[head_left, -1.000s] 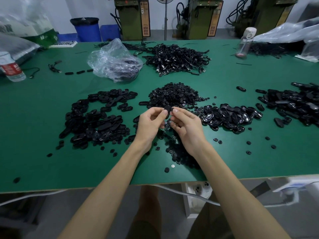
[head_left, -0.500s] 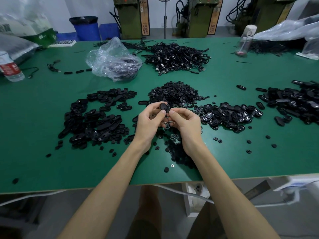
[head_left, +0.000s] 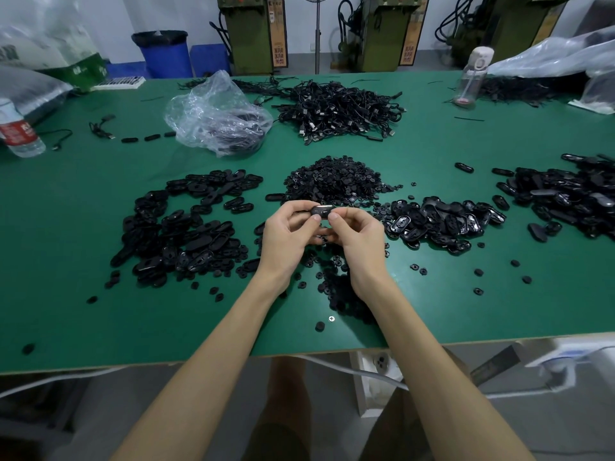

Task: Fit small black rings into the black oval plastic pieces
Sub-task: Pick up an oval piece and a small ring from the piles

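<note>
Above the middle of the green table (head_left: 66,247), my left hand (head_left: 289,234) and my right hand (head_left: 357,237) meet and together pinch one black oval piece (head_left: 321,210) between thumbs and fingertips. Whether a ring sits in it I cannot tell. A heap of small black rings (head_left: 332,179) lies just beyond the hands. Oval pieces lie in a pile at the left (head_left: 186,224), another at the right (head_left: 442,221), and a third at the far right (head_left: 565,194). More rings are scattered under my right wrist (head_left: 339,291).
A crumpled clear bag (head_left: 216,114) and a heap of black cables (head_left: 339,109) sit farther back. A water bottle (head_left: 18,131) lies at the left edge, a clear bottle (head_left: 472,78) stands back right. Loose rings dot the table's near right (head_left: 479,272).
Both hands have lifted slightly away from me, and the oval piece has turned in the fingertips so its long side now shows.
</note>
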{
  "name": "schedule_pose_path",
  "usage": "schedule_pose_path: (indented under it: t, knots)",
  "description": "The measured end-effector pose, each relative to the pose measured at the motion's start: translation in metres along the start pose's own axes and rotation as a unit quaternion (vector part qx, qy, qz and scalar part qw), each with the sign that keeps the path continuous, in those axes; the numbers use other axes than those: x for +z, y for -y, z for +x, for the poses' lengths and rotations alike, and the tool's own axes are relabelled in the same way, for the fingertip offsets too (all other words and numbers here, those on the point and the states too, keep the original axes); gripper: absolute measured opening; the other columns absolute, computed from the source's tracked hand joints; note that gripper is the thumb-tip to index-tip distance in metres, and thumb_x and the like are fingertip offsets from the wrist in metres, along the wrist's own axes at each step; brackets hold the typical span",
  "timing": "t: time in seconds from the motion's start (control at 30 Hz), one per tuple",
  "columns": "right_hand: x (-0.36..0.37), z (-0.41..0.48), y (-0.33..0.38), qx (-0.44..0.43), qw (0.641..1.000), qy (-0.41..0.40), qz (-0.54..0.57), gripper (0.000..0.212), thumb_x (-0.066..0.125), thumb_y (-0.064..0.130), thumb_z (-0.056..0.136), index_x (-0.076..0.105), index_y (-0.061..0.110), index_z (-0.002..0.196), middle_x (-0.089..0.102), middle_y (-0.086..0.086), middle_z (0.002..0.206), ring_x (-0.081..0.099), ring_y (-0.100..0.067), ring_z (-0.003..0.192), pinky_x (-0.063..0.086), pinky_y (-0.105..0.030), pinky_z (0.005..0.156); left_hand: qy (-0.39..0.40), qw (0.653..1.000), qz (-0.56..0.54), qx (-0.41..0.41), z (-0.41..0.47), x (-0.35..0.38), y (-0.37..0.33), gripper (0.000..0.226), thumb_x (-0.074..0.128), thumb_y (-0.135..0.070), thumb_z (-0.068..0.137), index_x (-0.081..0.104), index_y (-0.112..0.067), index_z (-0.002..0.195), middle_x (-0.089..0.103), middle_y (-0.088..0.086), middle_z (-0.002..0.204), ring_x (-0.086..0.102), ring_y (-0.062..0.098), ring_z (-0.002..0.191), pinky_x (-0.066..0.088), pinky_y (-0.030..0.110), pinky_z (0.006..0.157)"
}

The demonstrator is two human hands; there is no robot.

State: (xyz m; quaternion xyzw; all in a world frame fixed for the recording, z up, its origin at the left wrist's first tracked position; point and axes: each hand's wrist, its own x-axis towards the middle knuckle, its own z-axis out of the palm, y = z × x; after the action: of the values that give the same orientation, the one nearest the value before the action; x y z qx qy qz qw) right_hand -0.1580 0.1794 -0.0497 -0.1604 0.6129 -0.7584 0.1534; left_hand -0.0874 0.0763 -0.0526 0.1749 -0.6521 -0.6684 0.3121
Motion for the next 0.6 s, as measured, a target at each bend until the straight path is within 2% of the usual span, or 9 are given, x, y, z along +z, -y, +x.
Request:
schedule_pose_path:
  t: [0.13,0.37,0.5,0.6]
  knots:
    - [-0.0005,-0.0003,-0.0004,0.001,1.000,-0.003,0.001,0.002,0.067,0.004,0.098,0.069,0.003,0.099,0.071,-0.019,0.091,0.069,-0.033,0.081,0.060,-0.056,0.087,0.007,1.000,0.008,-0.006,-0.0009,0.0004,-0.0001,0.016,0.069,-0.004,0.097,0.067,-0.009,0.112,0.081,0.005,0.096,0.078,0.020,0.084,0.060,0.026,0.069]
    - [0.0000,0.0002,-0.0005,0.000,1.000,-0.007,-0.008,0.003,0.067,0.004,0.098,0.069,0.007,0.096,0.071,-0.013,0.088,0.069,-0.027,0.080,0.060,-0.043,0.082,0.009,1.000,0.017,-0.007,-0.0013,-0.0004,-0.0004,0.018,0.070,-0.004,0.096,0.068,-0.006,0.114,0.081,0.006,0.095,0.078,0.023,0.086,0.059,0.026,0.069]
    - [-0.0005,0.0007,0.0002,0.000,1.000,-0.019,-0.003,0.002,0.066,0.004,0.099,0.068,0.005,0.099,0.070,-0.009,0.085,0.067,-0.022,0.074,0.058,-0.033,0.073,0.004,1.000,0.017,-0.003,-0.0016,0.0001,-0.0012,0.018,0.069,-0.003,0.097,0.068,-0.005,0.114,0.081,0.005,0.095,0.078,0.021,0.084,0.058,0.024,0.068]
    - [-0.0007,0.0000,0.0009,0.001,1.000,-0.011,-0.006,0.002,0.066,0.004,0.098,0.068,0.004,0.099,0.070,-0.011,0.085,0.067,-0.025,0.077,0.057,-0.029,0.070,0.009,1.000,0.023,-0.005,-0.0016,0.0003,-0.0012,0.020,0.069,-0.003,0.097,0.068,-0.003,0.117,0.081,0.004,0.094,0.078,0.020,0.084,0.058,0.023,0.068]
